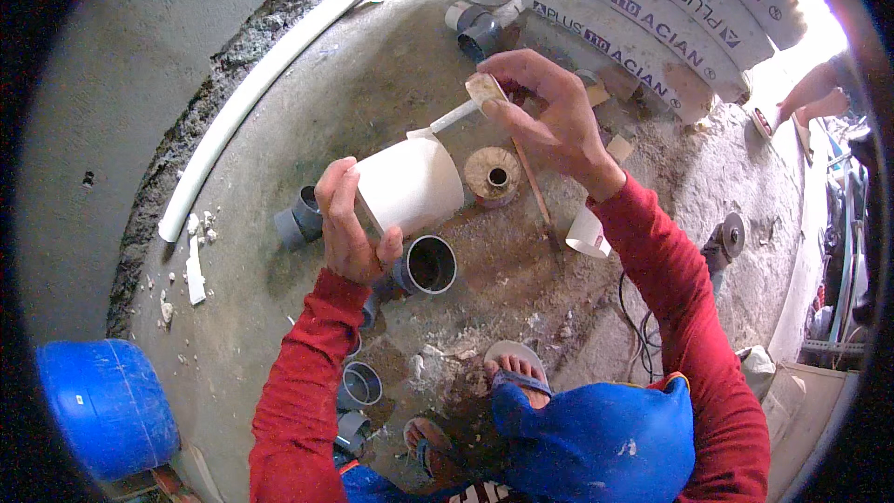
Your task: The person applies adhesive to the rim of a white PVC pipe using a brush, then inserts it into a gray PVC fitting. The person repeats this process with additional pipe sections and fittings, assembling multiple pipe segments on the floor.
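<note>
My left hand (351, 224) grips a short white plastic pipe piece (410, 184) from its left side, thumb underneath and fingers along the near end. My right hand (549, 112) pinches a brush-like tool (456, 115) by its tan, blocky end. Its pale shaft slants down to the left, and the tip is at the pipe's upper edge; whether it touches cannot be made out. Below my right hand, a round tan can (492, 177) with a hole in its top stands on the floor. Close under the pipe sits a grey pipe fitting (430, 265), its mouth facing up.
Large white pipes (633, 28) are stacked at the far right. A long white pipe (233, 121) curves along the wall. Grey fittings (360, 384) lie near my feet. An angle grinder (726, 240) with a cord is at right; a blue barrel (107, 408) stands lower left. Another person's foot (768, 119) shows far right.
</note>
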{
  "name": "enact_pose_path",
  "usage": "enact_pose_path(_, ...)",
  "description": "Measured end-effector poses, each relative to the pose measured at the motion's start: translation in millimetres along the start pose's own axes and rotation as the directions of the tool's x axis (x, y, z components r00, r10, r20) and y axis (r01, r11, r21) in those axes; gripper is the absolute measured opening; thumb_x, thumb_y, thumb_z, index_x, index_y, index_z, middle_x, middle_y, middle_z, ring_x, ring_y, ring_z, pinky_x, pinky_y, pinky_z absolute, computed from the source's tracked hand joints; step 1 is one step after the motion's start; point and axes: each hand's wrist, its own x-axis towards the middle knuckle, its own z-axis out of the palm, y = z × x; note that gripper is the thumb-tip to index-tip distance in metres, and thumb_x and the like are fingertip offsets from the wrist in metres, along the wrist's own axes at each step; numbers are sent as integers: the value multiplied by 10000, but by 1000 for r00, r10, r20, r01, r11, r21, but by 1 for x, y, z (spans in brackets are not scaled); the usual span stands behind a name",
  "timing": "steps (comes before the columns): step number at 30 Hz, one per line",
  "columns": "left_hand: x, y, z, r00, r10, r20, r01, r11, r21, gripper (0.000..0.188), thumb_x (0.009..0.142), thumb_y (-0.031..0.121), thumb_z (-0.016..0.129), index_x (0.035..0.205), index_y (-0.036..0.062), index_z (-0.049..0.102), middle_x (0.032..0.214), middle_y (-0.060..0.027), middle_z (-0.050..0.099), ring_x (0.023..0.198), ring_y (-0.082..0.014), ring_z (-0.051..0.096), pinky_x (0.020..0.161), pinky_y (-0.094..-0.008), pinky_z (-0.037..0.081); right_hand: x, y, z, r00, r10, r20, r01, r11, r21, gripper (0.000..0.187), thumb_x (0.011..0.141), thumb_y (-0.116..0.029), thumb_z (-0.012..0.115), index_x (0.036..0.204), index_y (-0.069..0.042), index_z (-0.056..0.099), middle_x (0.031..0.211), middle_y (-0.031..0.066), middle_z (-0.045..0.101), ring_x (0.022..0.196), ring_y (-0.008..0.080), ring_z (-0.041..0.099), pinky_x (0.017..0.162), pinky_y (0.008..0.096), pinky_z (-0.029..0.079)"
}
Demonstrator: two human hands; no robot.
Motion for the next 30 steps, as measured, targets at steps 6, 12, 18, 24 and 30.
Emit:
enact_pose_path(6, 1, 3, 6, 988, -153, -31, 155, 986, 55, 706, 991, 473, 546, 1451, -31, 364, 1354, -278, 456, 1235, -413, 490, 1026, -519, 440, -28, -9, 6, 994, -83, -65, 67, 973, -222, 386, 814, -155, 795, 1175, -67, 689, 1026, 91, 735, 850, 166, 699, 796, 306, 563)
enact_pose_path(12, 2, 22, 20, 820, -566, -90, 542, 817, -195, 558, 1046, 416, 481, 1377, -27, 403, 1206, -194, 498, 1091, -272, 532, 978, -414, 447, -47, -8, 12, 972, -230, -43, 215, 950, -225, 470, 756, -6, 769, 1204, -43, 629, 1230, 152, 722, 1024, 240, 715, 878, 348, 568)
enact_pose_path(18, 11, 13, 33, 386, -917, 100, 801, 279, -531, 494, 1080, 471, 449, 1313, 36, 450, 1137, -117, 560, 1042, -235, 579, 856, -395, 497, -59, -2, 17, 933, -354, -70, 329, 915, -233, 518, 725, 17, 803, 1203, -48, 612, 1229, 175, 715, 1011, 269, 713, 854, 360, 578)
enact_pose_path(24, 22, 18, 11, 216, -700, 681, 719, -358, -596, 596, 1060, 560, 300, 1333, 87, 539, 1181, -137, 659, 969, -315, 673, 708, -429, 516, -66, 4, 23, 930, -334, -152, 305, 934, -186, 512, 718, -20, 847, 1179, -85, 633, 1229, 147, 723, 967, 280, 714, 816, 370, 589)
enact_pose_path(30, 25, 17, 5, 225, -511, 829, 520, -657, -546, 606, 1039, 508, 271, 1404, 100, 529, 1197, -155, 665, 912, -391, 654, 679, -420, 502, -73, 13, 28, 948, -230, -218, 228, 973, -37, 460, 756, -7, 817, 1165, -74, 616, 1240, 157, 721, 962, 236, 709, 810, 351, 584)
